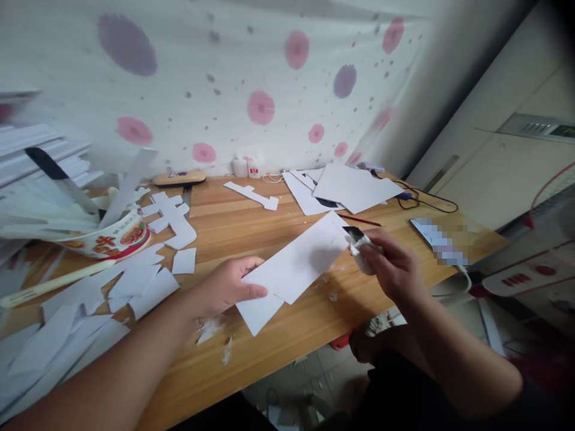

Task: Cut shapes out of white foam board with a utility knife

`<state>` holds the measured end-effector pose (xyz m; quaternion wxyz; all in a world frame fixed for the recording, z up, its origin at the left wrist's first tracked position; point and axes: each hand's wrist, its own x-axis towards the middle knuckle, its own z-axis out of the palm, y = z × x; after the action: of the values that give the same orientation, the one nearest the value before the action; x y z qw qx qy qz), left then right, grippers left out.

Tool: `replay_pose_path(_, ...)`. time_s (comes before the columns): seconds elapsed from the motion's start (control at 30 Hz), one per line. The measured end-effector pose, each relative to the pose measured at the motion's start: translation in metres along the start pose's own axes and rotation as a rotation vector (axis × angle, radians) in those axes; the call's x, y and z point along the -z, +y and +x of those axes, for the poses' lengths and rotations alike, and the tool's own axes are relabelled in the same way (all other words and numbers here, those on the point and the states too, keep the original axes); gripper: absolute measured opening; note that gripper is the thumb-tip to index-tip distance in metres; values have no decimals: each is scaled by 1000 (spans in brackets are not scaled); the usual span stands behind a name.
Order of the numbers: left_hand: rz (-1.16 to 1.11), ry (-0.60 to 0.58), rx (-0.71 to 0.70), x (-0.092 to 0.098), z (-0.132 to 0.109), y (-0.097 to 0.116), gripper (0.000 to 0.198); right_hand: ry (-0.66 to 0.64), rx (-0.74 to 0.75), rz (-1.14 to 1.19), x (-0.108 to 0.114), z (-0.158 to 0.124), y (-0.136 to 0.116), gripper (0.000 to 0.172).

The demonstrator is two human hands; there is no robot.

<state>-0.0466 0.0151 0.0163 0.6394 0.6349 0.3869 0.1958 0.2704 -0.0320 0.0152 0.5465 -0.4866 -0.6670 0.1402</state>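
My left hand (227,286) grips the near end of a long white paper piece (296,263) that is lifted just above the wooden table (251,359); a second white sheet hangs under it. My right hand (390,266) is closed at the far end of the paper. It pinches a small crumpled white wad and a small dark tool (359,236) with a black tip against the paper's corner.
Several white cut-out shapes (135,281) lie at the left by a printed bowl (112,236) stuffed with paper strips. A cream stick (49,284) lies near it. Loose sheets (350,188), a red pencil (359,219), a cable and a phone (438,242) sit at the right.
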Motion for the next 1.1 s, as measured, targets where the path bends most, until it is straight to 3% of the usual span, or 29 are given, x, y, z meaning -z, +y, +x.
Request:
replay_pose_path(0.1,147,3,-10,2,5,-8,40,-213,59,-131,-1,-9,-15,19)
replay_pose_path(0.2,308,132,-11,0,6,-10,41,-434,95,-207,-10,-16,-24,26)
replay_pose_path(0.33,381,151,-9,4,5,-5,44,-580,164,-262,-20,-16,-28,26)
replay_pose_path(0.43,270,92,-43,7,3,0,38,-480,165,-261,-15,-9,-26,25)
replay_pose_path(0.5,244,-14,-26,5,0,2,34,-371,95,-216,-6,-5,-24,23)
replay_pose_path(0.6,368,-142,48,-7,-5,2,34,-321,-33,-123,5,-2,-22,23)
replay_pose_path(0.7,583,-73,-28,-16,-5,-3,35,-467,-109,-85,5,-3,-16,22)
replay_pose_path(0.8,684,29,-72,-15,-2,-9,30,-560,-266,-9,-10,-2,-6,21)
replay_pose_path(0.93,746,131,-37,-7,2,-13,23,-627,-521,404,-44,7,5,22)
replay_pose_path(1.03,713,223,-57,-7,3,-13,16,-384,-481,563,-62,17,8,24)
replay_pose_path(1.1,659,301,-98,-10,4,-15,14,-234,-388,494,-62,23,4,22)
